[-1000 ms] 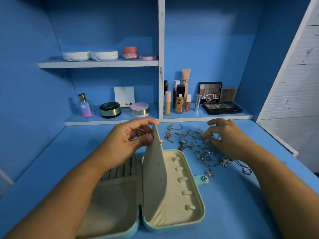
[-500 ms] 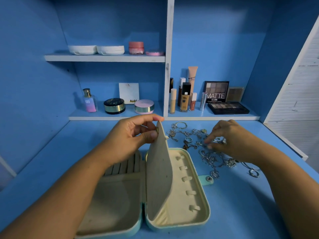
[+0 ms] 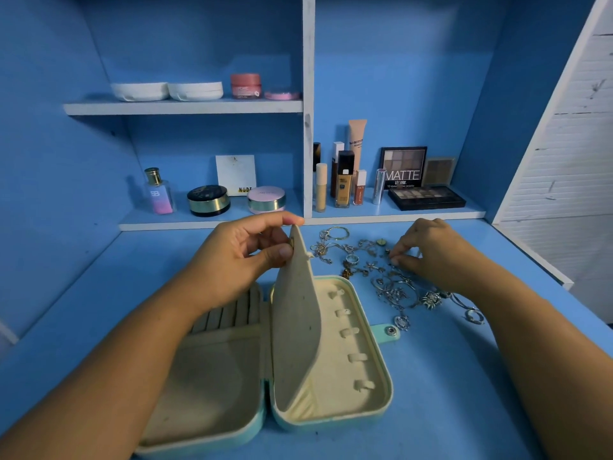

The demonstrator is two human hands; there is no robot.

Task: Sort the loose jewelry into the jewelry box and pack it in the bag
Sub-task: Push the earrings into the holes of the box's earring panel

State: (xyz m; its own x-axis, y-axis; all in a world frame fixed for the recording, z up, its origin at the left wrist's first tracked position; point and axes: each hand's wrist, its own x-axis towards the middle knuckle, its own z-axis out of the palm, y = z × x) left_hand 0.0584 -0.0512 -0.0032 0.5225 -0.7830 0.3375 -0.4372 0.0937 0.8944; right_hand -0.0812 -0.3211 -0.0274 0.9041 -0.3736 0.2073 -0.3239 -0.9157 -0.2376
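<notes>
Blue desk (image 3: 99,310) is carrying the open jewelry box (image 3: 365,376). The left hand (image 3: 238,257) is pinching its cream flap (image 3: 298,327) upright. The right hand (image 3: 431,250) is pinching into loose jewelry (image 3: 394,290) lying just beside the box, makeup (image 3: 343,180) standing on shelves behind.

Home vanity nook: blue shelves (image 3: 182,107) beyond the left hand (image 3: 238,254) and right hand (image 3: 428,250) carry foundation (image 3: 343,180), an eyeshadow palette (image 3: 426,197), perfume (image 3: 158,194)
</notes>
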